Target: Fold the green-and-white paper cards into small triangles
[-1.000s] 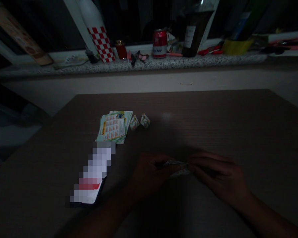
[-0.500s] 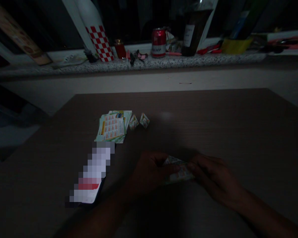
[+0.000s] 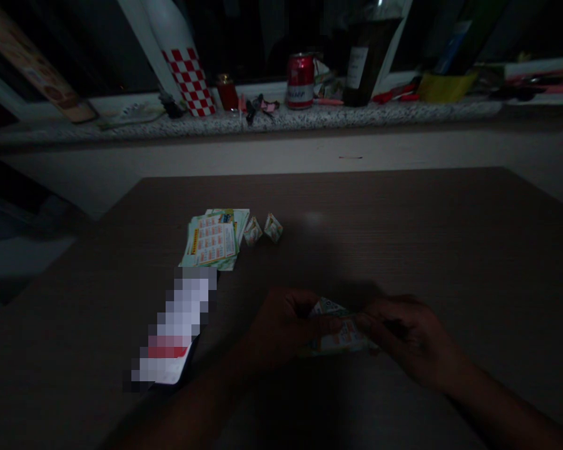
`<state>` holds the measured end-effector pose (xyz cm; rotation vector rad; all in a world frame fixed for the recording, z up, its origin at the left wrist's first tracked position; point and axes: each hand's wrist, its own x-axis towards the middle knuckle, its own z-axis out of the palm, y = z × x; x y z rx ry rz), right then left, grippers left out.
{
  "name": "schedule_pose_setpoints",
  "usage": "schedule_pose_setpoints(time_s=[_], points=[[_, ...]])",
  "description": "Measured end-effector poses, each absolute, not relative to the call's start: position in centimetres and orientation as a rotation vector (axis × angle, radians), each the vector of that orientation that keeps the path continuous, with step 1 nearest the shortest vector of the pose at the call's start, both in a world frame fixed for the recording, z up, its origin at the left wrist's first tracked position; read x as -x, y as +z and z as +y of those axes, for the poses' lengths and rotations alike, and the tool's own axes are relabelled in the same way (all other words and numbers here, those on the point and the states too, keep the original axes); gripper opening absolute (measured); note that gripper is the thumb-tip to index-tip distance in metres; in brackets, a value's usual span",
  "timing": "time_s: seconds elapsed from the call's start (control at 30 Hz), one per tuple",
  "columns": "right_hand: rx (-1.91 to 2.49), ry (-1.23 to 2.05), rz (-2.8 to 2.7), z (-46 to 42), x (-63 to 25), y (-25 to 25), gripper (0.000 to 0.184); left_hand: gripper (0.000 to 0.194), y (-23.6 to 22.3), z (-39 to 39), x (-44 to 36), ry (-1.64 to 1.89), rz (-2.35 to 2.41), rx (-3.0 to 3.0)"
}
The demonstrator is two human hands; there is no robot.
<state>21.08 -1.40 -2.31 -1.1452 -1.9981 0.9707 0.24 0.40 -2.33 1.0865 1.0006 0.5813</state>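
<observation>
Between my two hands is a printed paper slip (image 3: 342, 340), partly folded, with a triangular flap at its top. My left hand (image 3: 286, 325) is closed on its left side, thumb lying across the paper. On the other side, my right hand (image 3: 403, 331) pinches the slip near its upper right, with the thumb close to the left thumb. Fingers cover both ends of the paper. Farther back, two small folded paper pieces (image 3: 273, 228) stand beside a loose stack of printed slips (image 3: 213, 240).
A phone (image 3: 178, 331) with a lit, blurred-out screen lies left of my hands on the wooden table (image 3: 426, 231). Along the granite sill (image 3: 225, 128) stand a checkered bottle (image 3: 190, 81), a red can (image 3: 300, 81), a dark bottle (image 3: 356, 69) and a yellow container (image 3: 445, 86).
My right hand has shifted slightly, its fingers curling more. More of the printed lower part of the slip shows now. The stack, folded pieces and phone are unmoved.
</observation>
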Motion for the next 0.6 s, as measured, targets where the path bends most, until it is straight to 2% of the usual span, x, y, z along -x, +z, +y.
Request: schedule_pose_setpoints(time_s=[0.23, 0.33, 0.6], points=[[1.053, 1.379, -1.941, -1.3, -21.7, -3.4, 0.038, 0.021, -1.9, 0.4, -0.4, 0.525, 0.912, -0.973], [1.042, 1.545, -1.874, -1.5, -21.9, -3.5, 0.039, 0.03, -2.0, 0.5, -0.5, 0.577, 0.841, -0.927], [1.185, 1.291, -1.738, -1.7, -20.7, -2.7, 0.041, 0.042, -1.8, 0.7, -0.6, 0.719, 0.867, -0.916]])
